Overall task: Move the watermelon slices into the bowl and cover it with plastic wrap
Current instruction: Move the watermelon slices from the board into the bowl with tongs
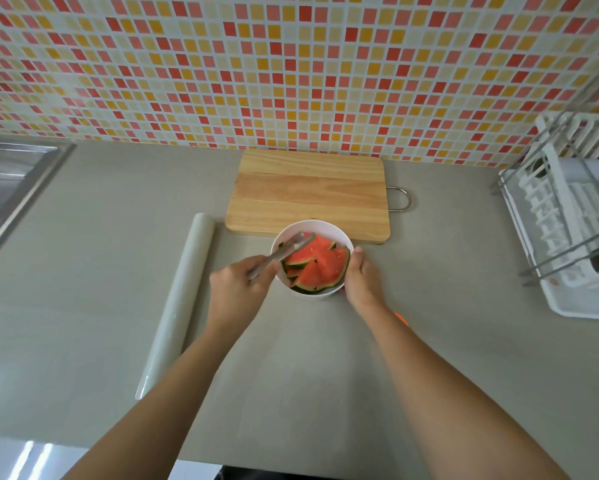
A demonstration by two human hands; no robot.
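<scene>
Watermelon slices [317, 268] in bowl [311, 224]; right hand [362, 279] holds bowl, left hand [237, 286] tongs [291, 249].

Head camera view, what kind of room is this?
Probably a home kitchen: a steel sink at the left of the counter, a white dish rack at the right, and a wooden cutting board by the tiled wall.
</scene>
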